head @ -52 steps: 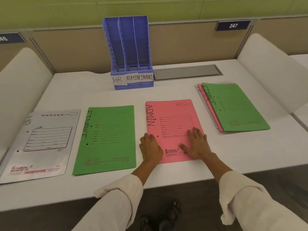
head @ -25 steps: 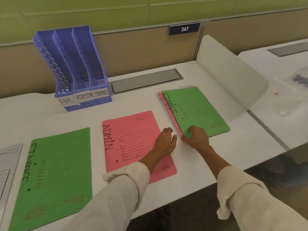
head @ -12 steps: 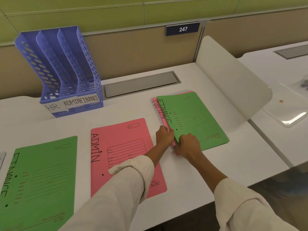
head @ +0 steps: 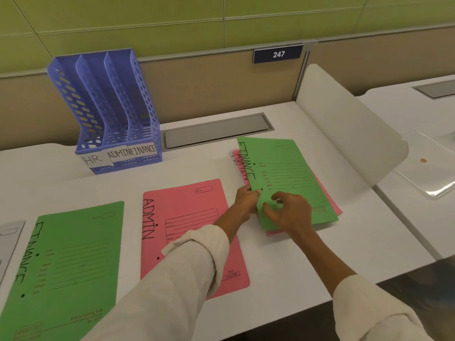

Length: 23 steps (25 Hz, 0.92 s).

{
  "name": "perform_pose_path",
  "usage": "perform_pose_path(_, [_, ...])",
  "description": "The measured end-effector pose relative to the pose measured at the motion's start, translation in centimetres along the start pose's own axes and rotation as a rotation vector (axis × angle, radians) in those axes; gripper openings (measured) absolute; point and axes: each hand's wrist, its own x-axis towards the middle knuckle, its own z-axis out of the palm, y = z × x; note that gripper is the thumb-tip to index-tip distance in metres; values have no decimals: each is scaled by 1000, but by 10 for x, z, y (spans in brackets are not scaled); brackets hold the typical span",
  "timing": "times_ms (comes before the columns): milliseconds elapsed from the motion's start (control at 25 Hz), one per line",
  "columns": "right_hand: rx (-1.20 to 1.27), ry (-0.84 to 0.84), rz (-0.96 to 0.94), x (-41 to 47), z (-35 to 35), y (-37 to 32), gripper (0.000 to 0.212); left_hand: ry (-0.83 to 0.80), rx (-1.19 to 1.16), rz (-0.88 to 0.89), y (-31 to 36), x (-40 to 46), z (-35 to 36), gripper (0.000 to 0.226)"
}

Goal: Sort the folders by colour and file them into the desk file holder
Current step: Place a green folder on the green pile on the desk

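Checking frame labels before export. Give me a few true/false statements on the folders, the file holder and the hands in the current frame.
1. The blue perforated plastic file holder has folders filed in it. False: its three slots look empty.
2. Both hands are on the green FINANCE folder atop the right-hand stack. True: the left hand grips its near-left edge and the right hand rests on top.
3. The holder's labels read HR, ADMIN, FINANCE from left to right. True.
4. The single pink ADMIN folder lies on top of the green FINANCE folder at the left. False: they lie side by side, apart, on the white desk.
5. A pink folder lies under the stack's green folder. True.
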Motion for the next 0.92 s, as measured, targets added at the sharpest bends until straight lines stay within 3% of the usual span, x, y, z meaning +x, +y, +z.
perform_pose_path(120, [98,31,86,20,-4,25,38,23,26,3,2,-9,-35,24])
perform_pose_path(240, [97,26,176,36,-2,38,58,62,19,20,2,-18,-80,25])
perform_pose_path(400, [382,-124,265,49,18,18,80,111,6,59,2,-42,-146,23])
perform_pose_path(560, [639,-320,223,35,49,-58,76,204,54,90,-5,-78,-225,30])
perform_pose_path(760, [655,-389,23,-17,101,-167,70,385,105,97,-37,-134,-337,28])
perform_pose_path(920, [650,-474,-28,-71,141,-246,74,520,153,145,-68,-176,-422,29])
